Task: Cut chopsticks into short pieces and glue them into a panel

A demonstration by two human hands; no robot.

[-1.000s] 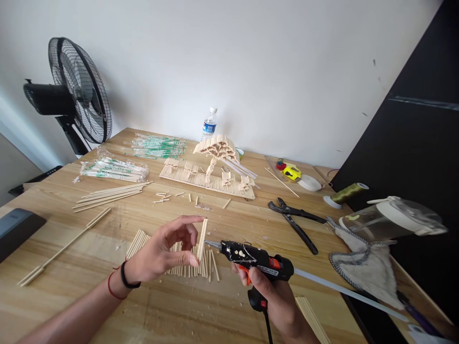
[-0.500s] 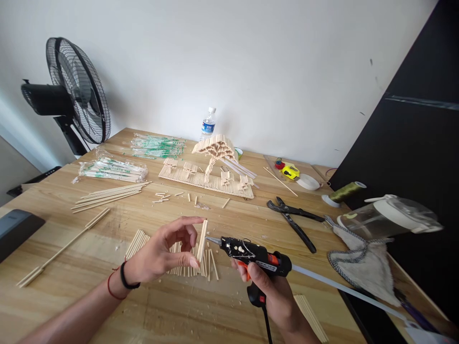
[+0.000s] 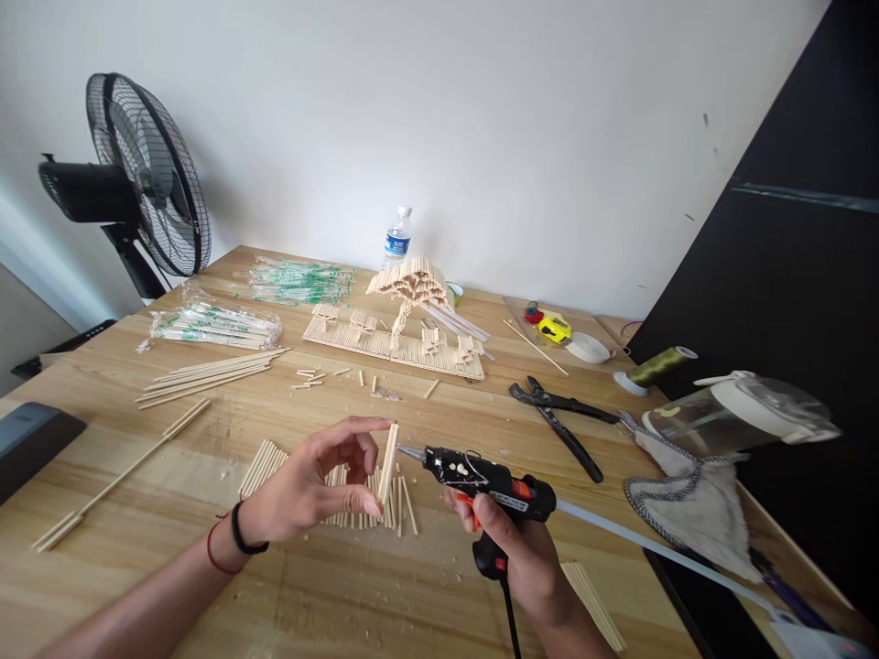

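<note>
My left hand [image 3: 312,480] pinches short sticks [image 3: 388,464] by their ends. My right hand [image 3: 526,563] wraps the glue gun [image 3: 473,472], aimed left.

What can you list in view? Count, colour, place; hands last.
Table: one, brown, foreground
Stick model: one, pale, table centre
Bottle: one, clear, behind model
Fan: one, black, far left
Wrapped sticks: two piles, pale, back left
Loose sticks: many, pale, across table
Pliers: one, black, right
Small device: one, yellow, back right
Spool: one, olive, right
Jug: one, clear, far right
Cloth: one, white, right
Glue gun: one, black, in right hand
Stick piece: one, pale, in left hand
Hands: two, bare, lower centre
</note>
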